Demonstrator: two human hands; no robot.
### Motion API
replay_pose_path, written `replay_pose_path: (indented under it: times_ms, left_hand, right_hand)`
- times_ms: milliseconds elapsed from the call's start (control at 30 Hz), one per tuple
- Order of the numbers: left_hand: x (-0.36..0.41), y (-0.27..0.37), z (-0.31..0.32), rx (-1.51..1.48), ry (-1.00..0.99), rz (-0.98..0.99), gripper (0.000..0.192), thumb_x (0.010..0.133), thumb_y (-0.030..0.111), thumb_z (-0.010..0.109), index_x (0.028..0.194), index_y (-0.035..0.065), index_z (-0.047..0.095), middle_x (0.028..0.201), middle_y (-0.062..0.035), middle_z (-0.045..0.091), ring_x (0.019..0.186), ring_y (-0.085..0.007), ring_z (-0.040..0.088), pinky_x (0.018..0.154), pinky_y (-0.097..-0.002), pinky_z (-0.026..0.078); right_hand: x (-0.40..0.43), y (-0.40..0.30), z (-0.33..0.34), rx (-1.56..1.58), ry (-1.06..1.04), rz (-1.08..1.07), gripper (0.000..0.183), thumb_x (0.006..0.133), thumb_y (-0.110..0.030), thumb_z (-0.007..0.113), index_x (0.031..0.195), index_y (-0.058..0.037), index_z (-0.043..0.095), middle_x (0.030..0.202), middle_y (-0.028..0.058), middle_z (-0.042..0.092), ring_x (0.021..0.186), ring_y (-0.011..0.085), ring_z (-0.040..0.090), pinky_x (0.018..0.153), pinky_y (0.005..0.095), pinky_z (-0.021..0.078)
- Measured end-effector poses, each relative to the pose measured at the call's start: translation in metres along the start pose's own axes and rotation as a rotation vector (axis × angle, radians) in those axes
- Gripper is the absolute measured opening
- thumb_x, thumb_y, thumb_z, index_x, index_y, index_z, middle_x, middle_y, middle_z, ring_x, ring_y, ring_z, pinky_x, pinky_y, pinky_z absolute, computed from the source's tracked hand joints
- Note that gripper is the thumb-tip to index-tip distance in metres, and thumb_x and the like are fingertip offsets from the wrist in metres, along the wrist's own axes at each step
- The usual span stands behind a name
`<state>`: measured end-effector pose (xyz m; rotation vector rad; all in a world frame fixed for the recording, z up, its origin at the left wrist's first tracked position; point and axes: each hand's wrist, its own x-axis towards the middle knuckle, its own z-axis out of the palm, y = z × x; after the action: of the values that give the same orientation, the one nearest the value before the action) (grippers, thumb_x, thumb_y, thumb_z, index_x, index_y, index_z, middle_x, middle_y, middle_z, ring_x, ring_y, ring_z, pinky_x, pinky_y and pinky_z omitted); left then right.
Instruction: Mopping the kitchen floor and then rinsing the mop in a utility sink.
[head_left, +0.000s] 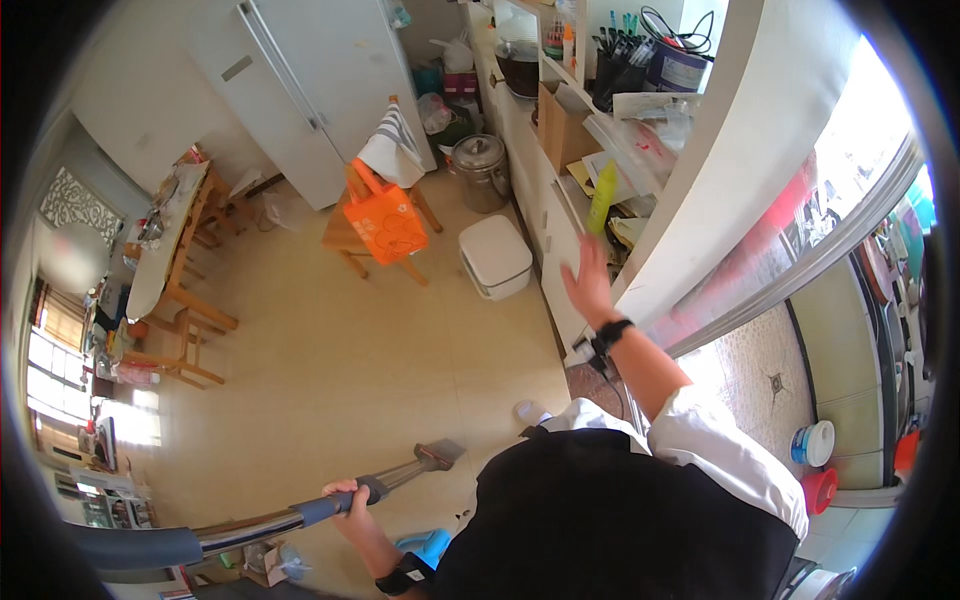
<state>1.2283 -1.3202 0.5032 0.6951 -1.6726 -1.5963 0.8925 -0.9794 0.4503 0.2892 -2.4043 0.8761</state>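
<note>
My left hand is closed around the shaft of a long-handled floor tool, which looks like a sponge mop. Its handle has metal tubes and blue-grey grips. The small dark head is over the tan floor, left of my foot; whether it touches the floor I cannot tell. My right hand, slightly blurred, is raised with fingers apart at the front of a white cabinet. Just beyond its fingertips stands a yellow-green bottle among papers on a cluttered shelf. I cannot tell whether the fingers touch it.
An orange bag hangs on a wooden chair. Beside the cabinet are a white lidded bin and a metal pot. A dining table is at left, a refrigerator behind. A doorway frame rises at right.
</note>
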Motion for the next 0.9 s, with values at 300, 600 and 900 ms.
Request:
replay_pose_path:
  times_ms: [300, 600, 900]
  left_hand:
    - [-0.005, 0.001, 0.005, 0.038, 0.006, -0.019, 0.030, 0.058, -0.015, 0.049, 0.077, 0.0077, 0.042, 0.075, -0.0043, 0.042, 0.075, -0.0156, 0.043, 0.079, -0.0298, 0.036]
    - [-0.012, 0.004, 0.005, 0.023, 0.078, -0.004, 0.031, 0.058, -0.017, 0.050, 0.075, 0.0080, 0.040, 0.074, -0.0040, 0.041, 0.075, -0.0161, 0.043, 0.079, -0.0305, 0.037]
    - [-0.001, 0.009, 0.020, -0.002, 0.077, -0.018, 0.027, 0.061, -0.015, 0.048, 0.076, 0.0068, 0.042, 0.076, -0.0052, 0.043, 0.076, -0.0163, 0.044, 0.082, -0.0304, 0.035]
  right_hand:
    - [0.121, 0.031, 0.004, -0.094, 0.605, 0.365, 0.056, 0.069, -0.026, 0.062, 0.110, 0.0078, 0.042, 0.113, 0.0276, 0.044, 0.109, 0.0404, 0.037, 0.091, 0.0456, 0.0299]
    - [0.121, 0.084, 0.035, 0.081, 0.423, 0.469, 0.042, 0.072, -0.018, 0.061, 0.106, 0.0026, 0.046, 0.102, 0.0210, 0.053, 0.096, 0.0366, 0.048, 0.083, 0.0401, 0.0377]
    - [0.073, 0.018, 0.013, 0.797, 0.067, 0.265, 0.032, 0.084, -0.014, 0.051, 0.113, -0.0026, 0.042, 0.101, 0.0068, 0.053, 0.095, 0.0161, 0.051, 0.080, 0.0291, 0.0411]
